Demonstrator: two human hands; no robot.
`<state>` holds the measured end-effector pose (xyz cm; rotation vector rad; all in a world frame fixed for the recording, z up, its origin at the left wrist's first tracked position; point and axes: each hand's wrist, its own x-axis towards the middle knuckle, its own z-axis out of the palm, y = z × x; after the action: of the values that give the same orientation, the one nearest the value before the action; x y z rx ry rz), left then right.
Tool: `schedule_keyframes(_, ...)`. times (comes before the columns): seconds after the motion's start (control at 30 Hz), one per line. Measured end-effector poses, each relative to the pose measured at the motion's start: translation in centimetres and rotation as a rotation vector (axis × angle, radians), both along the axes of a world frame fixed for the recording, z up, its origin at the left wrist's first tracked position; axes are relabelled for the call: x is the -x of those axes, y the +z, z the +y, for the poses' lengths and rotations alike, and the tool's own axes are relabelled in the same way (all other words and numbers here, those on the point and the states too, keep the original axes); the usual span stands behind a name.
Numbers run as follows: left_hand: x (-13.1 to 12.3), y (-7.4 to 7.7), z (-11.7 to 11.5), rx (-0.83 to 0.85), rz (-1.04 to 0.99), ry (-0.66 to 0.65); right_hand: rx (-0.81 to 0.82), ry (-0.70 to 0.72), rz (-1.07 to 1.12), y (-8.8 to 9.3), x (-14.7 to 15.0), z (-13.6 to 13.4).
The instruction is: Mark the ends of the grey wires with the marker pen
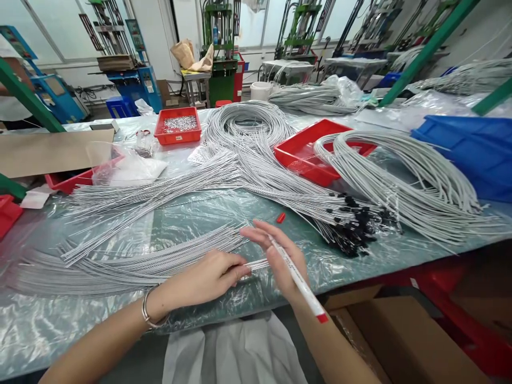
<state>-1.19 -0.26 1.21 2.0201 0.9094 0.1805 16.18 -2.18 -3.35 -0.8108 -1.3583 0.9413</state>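
Note:
My left hand point(212, 274) is closed, its thumb and fingertips pinching a few thin white-grey wires point(259, 264) whose ends reach toward my right palm. My right hand point(286, 264) holds a white marker pen point(299, 282) with a red end, slanting across the palm with its narrow tip up by the fingers. Beyond the fingers lies a small red cap point(280, 217) on the table. A loose bundle of wires point(172, 261) spreads over the plastic sheet to the left, partly behind my left forearm.
A big coil of wires point(248, 120) fans out behind, one branch ending in black tips point(352, 224). Around it are a red tray of small metal parts point(178, 140), another red tray point(296, 170), a grey cable coil point(436, 165) and a blue bin point(468, 154). Cardboard boxes point(404, 330) stand below right.

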Motion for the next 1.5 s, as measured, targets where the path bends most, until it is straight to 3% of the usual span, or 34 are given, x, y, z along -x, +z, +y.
schedule_keyframes(0.1,0.3,0.3,0.0,0.010,-0.048,0.030,0.005,-0.167,0.011,-1.2,-1.9,0.2)
schedule_keyframes(0.13,0.3,0.4,0.0,0.012,-0.061,0.044,0.031,-0.155,-0.030,-1.5,-2.5,0.2)
schedule_keyframes(0.3,0.1,0.7,-0.3,0.087,-0.066,0.034,0.292,0.282,-0.217,-2.2,-2.6,-0.9)
schedule_keyframes(0.43,-0.1,0.3,-0.3,0.292,-0.078,0.023,0.280,0.283,-0.267,-1.7,-1.6,-1.6)
schedule_keyframes(0.57,0.1,0.2,-0.1,0.364,-0.097,-0.009,0.238,0.278,-0.320,-1.5,-1.5,-1.7)
schedule_keyframes(0.63,0.3,0.5,-0.1,0.342,-0.070,-0.012,0.266,0.284,-0.307,-1.7,-1.5,-1.7)
schedule_keyframes(0.83,0.3,1.2,-0.3,0.035,0.022,-0.087,0.262,0.290,-0.291,-2.1,-1.2,-1.8)
schedule_keyframes(1.0,0.0,0.3,-0.5,0.012,0.026,-0.100,0.250,0.219,-0.328,-1.7,-0.8,-1.9)
schedule_keyframes(1.13,-0.2,0.1,-0.8,0.103,0.002,-0.040,0.265,0.194,-0.286,-2.2,-0.8,-1.8)
schedule_keyframes(1.2,-0.1,0.4,-0.7,0.165,-0.011,-0.029,0.231,0.116,-0.249,-2.7,-1.0,-1.8)
schedule_keyframes(1.33,0.4,1.3,0.1,0.291,-0.055,0.031,-0.022,-0.176,-0.190,-3.7,-1.4,-1.7)
schedule_keyframes(1.5,0.8,1.5,1.0,0.426,-0.099,0.061,-0.262,-0.239,-0.318,-4.2,-0.4,-1.7)
